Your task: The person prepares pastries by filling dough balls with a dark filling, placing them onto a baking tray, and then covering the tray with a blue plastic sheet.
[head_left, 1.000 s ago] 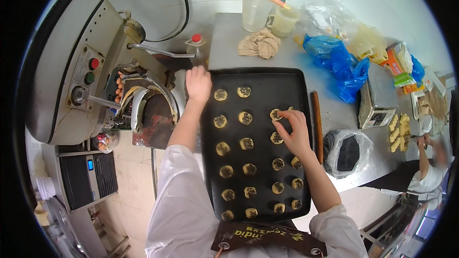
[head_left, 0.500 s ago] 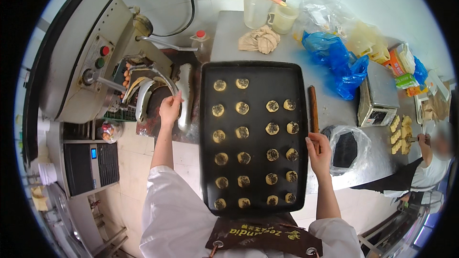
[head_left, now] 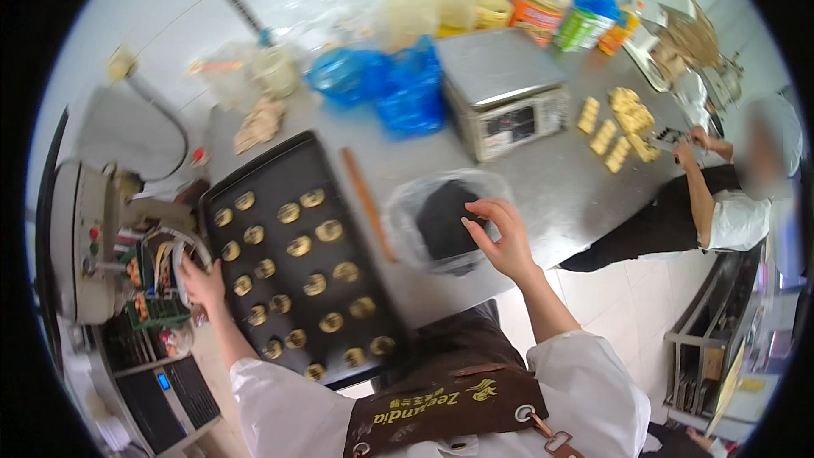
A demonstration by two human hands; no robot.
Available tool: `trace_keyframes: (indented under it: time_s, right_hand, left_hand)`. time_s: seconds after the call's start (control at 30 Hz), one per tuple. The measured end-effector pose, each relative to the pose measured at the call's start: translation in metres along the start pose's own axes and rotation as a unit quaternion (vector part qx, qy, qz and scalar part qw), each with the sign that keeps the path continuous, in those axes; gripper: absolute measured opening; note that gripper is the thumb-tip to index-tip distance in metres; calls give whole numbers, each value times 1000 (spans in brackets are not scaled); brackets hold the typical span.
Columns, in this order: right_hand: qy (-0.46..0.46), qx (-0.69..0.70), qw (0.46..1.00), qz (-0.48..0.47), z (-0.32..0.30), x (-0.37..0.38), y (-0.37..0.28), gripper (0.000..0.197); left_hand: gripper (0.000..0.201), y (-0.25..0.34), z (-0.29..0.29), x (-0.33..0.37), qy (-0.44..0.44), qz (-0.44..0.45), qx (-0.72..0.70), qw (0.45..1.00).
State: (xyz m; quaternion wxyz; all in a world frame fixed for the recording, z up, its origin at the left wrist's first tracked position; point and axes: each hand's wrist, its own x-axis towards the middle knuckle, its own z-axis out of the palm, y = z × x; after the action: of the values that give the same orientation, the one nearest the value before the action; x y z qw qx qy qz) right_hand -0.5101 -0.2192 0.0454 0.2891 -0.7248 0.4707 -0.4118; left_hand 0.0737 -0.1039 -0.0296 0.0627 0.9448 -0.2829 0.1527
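Observation:
My right hand (head_left: 506,242) hovers over the right side of a bowl lined with clear plastic (head_left: 403,220), which holds a fine black filling (head_left: 448,219). Its thumb and fingers are apart, with nothing visible between them. At the left, my left hand (head_left: 203,284) is beside the long edge of a black baking tray (head_left: 284,165), near the mixer's curved metal guard (head_left: 199,246); its fingers look spread, and whether they touch the guard is unclear. Rows of round pale dough pieces (head_left: 298,245) with dark specks on top lie on the tray.
A wooden rolling pin (head_left: 367,203) lies between tray and bowl. Behind are blue plastic bags (head_left: 411,89) and a scale (head_left: 500,76). To the right, a co-worker (head_left: 721,195) handles a tool near cut yellow dough (head_left: 627,114). The mixer (head_left: 80,237) stands at left.
The view has swung to the right, so tray and mixer appear farther left. My right hand has left the tray's right edge and moved over the lined bowl. My left hand stays near the mixer guard.

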Motion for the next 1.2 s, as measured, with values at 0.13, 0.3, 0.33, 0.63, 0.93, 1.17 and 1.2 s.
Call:
trace_keyframes:
  time_s: [0.13, 0.3, 0.33, 0.63, 0.93, 1.17, 1.2]
  right_hand:
    - [80, -50, 994, 48, -120, -8, 101, 22]
    - [156, -111, 968, 164, -247, -16, 183, 21]
    - [154, -142, 961, 181, -263, -19, 207, 22]
    - [111, -391, 874, 266, -282, 83, 317, 66]
    - [128, -311, 920, 201, -254, 84, 302, 71]
    - [11, -121, 991, -63, -181, 4, 112, 60]
    - [15, -170, 981, -95, -173, -5, 103, 65]
  left_hand:
    - [58, 73, -4, -54, 16, 73, -328, 942]
    - [37, 250, -70, -158, -167, 138, -530, 820]
    - [34, 285, -100, -174, -173, 179, -503, 828]
    - [23, 412, -203, -274, -239, 302, -479, 789]
    - [23, 423, -218, -360, -474, 233, -570, 630]
    - [57, 488, -200, -378, -738, -175, -632, 162]
    - [58, 488, -199, -375, -746, -181, -632, 102]
